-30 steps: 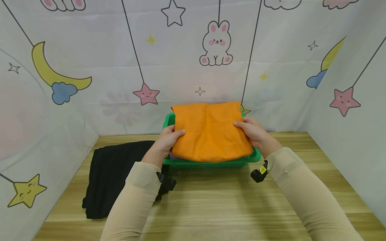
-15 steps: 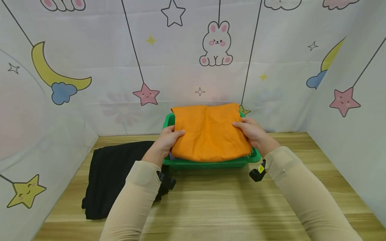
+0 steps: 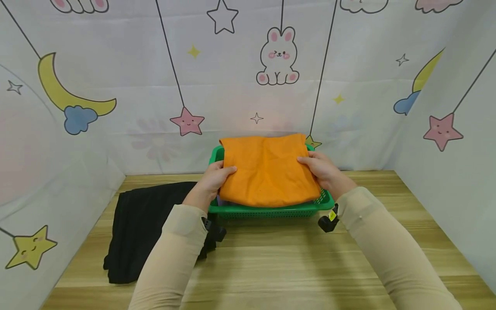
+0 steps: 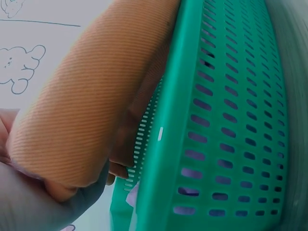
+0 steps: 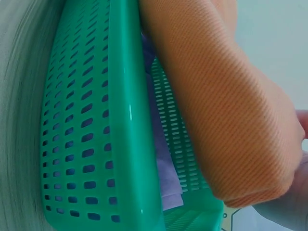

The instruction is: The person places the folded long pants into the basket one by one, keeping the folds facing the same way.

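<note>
A folded orange cloth [image 3: 267, 172] lies over the top of a green perforated plastic basket [image 3: 267, 210]. My left hand [image 3: 209, 183] pinches its left side, thumb on top. On the right side, my right hand [image 3: 326, 174] holds it the same way. In the left wrist view the thick rolled fold of the orange cloth [image 4: 82, 106] hangs over the basket rim [image 4: 166, 110]. Inside the basket, below the orange cloth, the right wrist view shows a light purple cloth [image 5: 166, 178]. The fingers under the orange cloth are mostly hidden.
A black folded cloth [image 3: 143, 228] lies on the wooden table [image 3: 279, 262] to the left, partly behind the left sleeve. A white printed curtain [image 3: 232, 99] stands right behind the basket and along both sides.
The orange cloth has sunk slightly at its back edge toward the basket. My right hand has shifted a little to the left with it; the left hand has barely moved.
</note>
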A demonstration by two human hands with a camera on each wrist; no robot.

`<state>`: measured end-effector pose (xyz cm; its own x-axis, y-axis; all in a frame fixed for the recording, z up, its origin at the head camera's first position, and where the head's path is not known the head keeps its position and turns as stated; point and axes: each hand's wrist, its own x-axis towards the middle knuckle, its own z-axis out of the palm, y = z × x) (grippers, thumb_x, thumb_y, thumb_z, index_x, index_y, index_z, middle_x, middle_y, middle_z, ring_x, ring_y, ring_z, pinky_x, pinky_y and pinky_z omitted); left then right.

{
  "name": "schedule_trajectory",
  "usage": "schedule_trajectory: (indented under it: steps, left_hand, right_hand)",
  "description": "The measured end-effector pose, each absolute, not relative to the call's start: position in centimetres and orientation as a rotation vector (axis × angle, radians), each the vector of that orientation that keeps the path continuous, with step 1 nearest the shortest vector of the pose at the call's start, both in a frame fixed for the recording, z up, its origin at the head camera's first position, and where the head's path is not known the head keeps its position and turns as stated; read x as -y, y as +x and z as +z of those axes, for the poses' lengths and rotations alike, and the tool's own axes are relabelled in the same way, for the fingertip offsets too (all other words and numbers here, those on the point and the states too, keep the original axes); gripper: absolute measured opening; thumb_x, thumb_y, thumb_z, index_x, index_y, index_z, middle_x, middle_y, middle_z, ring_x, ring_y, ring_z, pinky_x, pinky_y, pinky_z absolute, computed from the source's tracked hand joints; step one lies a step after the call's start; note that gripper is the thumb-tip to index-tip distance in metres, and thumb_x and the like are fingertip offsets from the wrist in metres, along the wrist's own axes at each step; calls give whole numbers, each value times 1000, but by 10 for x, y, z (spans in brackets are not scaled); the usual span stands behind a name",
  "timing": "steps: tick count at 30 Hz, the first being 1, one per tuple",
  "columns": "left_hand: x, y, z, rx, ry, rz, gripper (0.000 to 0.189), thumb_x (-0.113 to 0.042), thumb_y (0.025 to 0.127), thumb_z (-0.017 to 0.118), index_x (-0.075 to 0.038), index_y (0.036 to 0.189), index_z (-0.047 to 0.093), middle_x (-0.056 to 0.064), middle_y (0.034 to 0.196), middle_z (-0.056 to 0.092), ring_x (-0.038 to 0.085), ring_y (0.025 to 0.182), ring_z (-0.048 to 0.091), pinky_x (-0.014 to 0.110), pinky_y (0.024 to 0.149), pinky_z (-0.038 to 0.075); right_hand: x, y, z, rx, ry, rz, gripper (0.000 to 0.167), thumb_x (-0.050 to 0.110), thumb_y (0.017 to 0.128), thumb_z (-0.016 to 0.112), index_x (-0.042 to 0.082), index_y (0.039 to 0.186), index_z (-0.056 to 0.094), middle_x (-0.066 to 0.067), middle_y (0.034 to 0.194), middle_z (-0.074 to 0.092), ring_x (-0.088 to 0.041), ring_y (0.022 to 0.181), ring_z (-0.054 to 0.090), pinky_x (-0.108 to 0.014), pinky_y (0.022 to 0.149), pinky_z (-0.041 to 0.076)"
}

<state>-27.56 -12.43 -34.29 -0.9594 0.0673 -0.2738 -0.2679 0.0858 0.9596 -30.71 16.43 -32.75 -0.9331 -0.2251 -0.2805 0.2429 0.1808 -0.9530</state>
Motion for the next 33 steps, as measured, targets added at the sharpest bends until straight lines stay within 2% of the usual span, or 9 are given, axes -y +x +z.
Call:
schedule_trajectory:
  steps: [15, 33]
  left_hand:
    - [124, -284, -345, -2113, -231, 1955, 45, -20, 99, 49, -6, 140, 40, 12, 124, 54, 21, 99, 57, 40, 96, 48]
    - [124, -282, -347, -2131, -231, 1916, 46, -20, 99, 48, -6, 141, 38, 13, 128, 51, 25, 107, 54, 41, 101, 45]
  right_hand:
    - [-161, -314, -330, -2130, 17, -1765, 49, 24, 102, 41, 4, 145, 31, -3, 113, 52, -10, 87, 59, -27, 79, 53]
    - [-162, -315, -333, -2153, 22, -1726, 50, 24, 102, 41, 4, 146, 29, -7, 120, 50, -12, 91, 58, -28, 83, 51]
